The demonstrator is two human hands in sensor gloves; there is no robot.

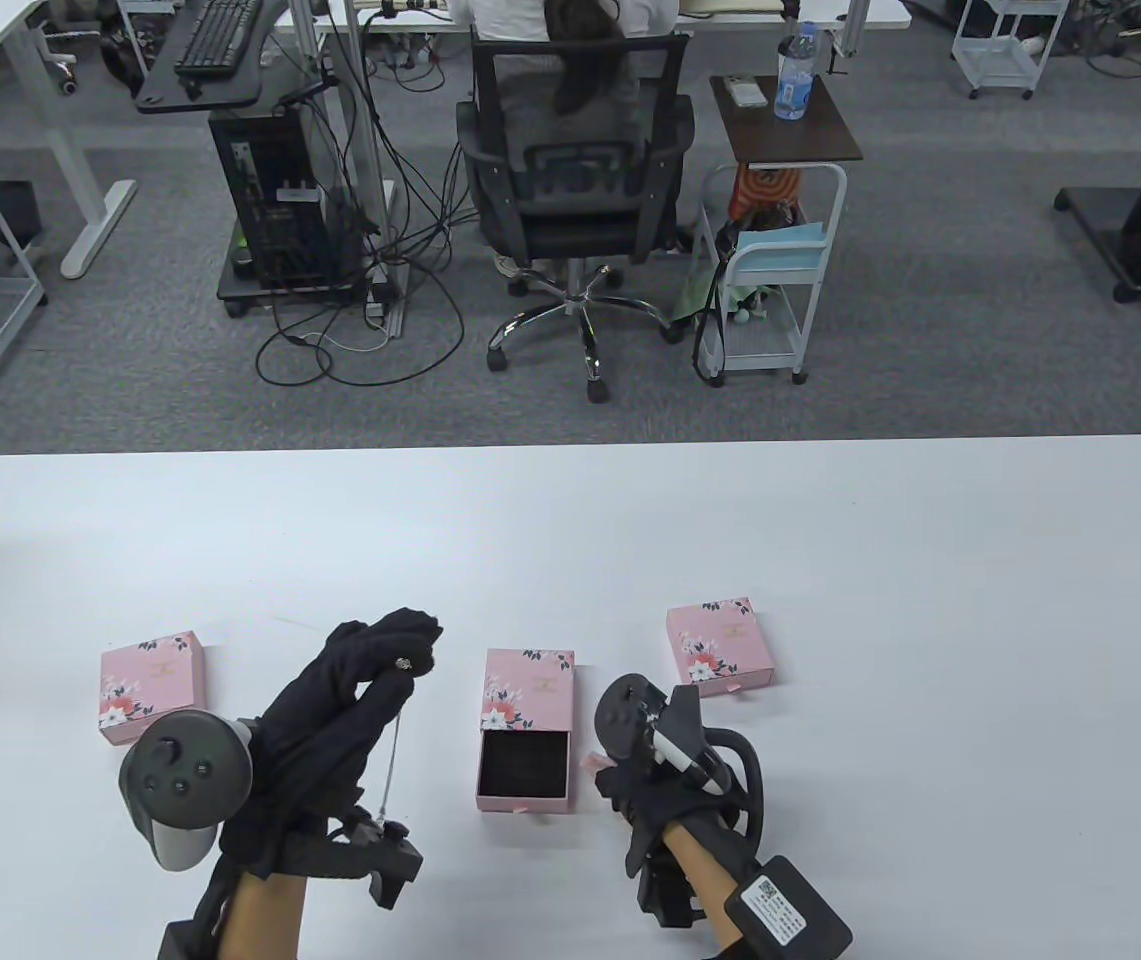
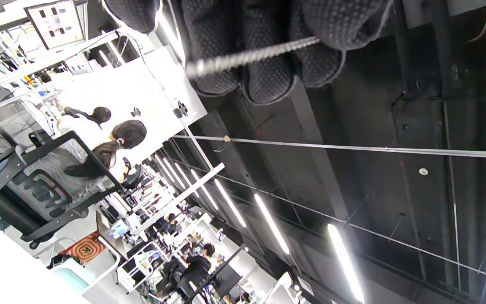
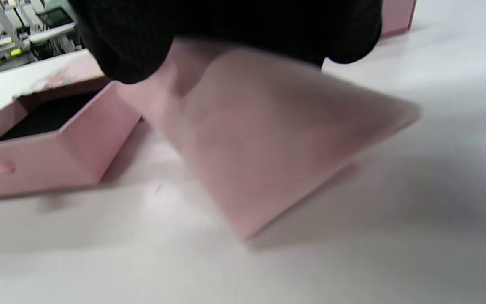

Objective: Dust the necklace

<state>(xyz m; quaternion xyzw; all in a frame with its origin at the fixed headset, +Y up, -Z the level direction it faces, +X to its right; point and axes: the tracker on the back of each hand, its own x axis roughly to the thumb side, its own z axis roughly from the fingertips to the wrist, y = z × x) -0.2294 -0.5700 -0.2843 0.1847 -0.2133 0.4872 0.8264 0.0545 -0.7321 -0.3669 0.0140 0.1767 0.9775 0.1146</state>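
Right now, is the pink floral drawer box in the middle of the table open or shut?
Open. The middle pink floral drawer box has its drawer slid out toward the person, showing an empty black lining; the right wrist view shows the same.

— What sort of place?

— Open-plan office or lab. Grey carpet tiles (image 1: 980, 330), a person in a mesh office chair (image 1: 575, 170) at a desk, a computer tower (image 1: 275, 195) with loose cables, a keyboard (image 1: 218, 35) on a tray.

— Anything else?

— White rolling carts (image 1: 765, 270). The left wrist view shows strip lights (image 2: 270, 228) on a dark open ceiling and more people at crowded benches.
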